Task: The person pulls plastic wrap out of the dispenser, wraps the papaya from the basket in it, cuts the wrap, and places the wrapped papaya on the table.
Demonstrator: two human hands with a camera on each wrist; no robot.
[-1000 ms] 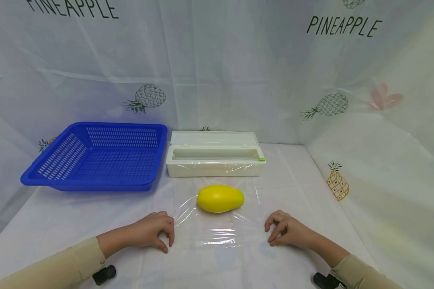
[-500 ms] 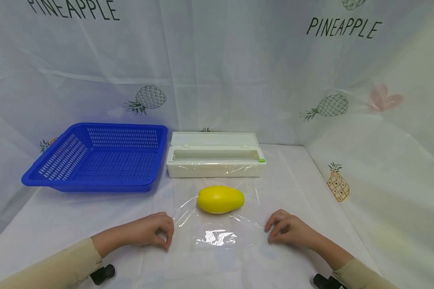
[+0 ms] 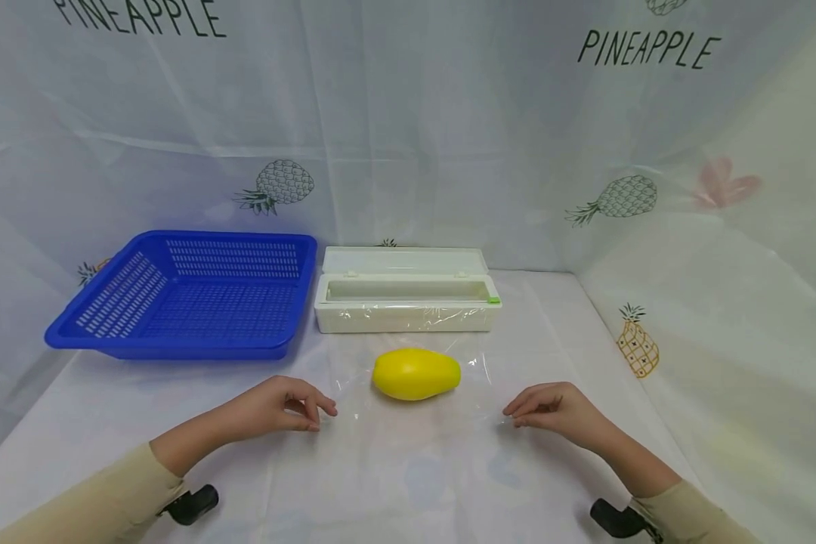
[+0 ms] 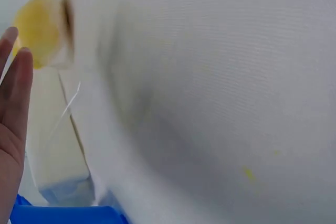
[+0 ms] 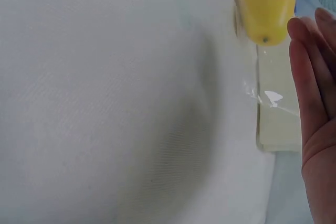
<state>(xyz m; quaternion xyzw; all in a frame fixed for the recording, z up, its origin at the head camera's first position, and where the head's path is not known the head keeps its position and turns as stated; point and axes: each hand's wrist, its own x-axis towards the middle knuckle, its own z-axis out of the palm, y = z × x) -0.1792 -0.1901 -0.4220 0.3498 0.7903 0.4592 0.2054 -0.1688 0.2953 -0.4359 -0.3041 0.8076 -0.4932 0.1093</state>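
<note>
A yellow oval fruit (image 3: 416, 375) lies on its side on a sheet of clear cling film (image 3: 477, 372) in the middle of the white table. At the sheet's left side, my left hand (image 3: 272, 409) pinches the near part of the film between thumb and fingers. Opposite it, my right hand (image 3: 563, 412) pinches the film on the right. Both hands are a little above the tabletop, apart from the fruit. In the right wrist view, light glints on the film (image 5: 273, 97) close to the fingers. The film's exact edges are hard to see.
Behind the fruit stands a white cling film dispenser (image 3: 408, 317) with its lid raised and a green slider at its right end. A blue perforated basket (image 3: 190, 353) stands at the back left. A pineapple-print cloth (image 3: 449, 113) hangs behind the table.
Both hands have moved away from the person and up, taking the near part of the film toward the fruit. Fruit, dispenser and basket stay in place.
</note>
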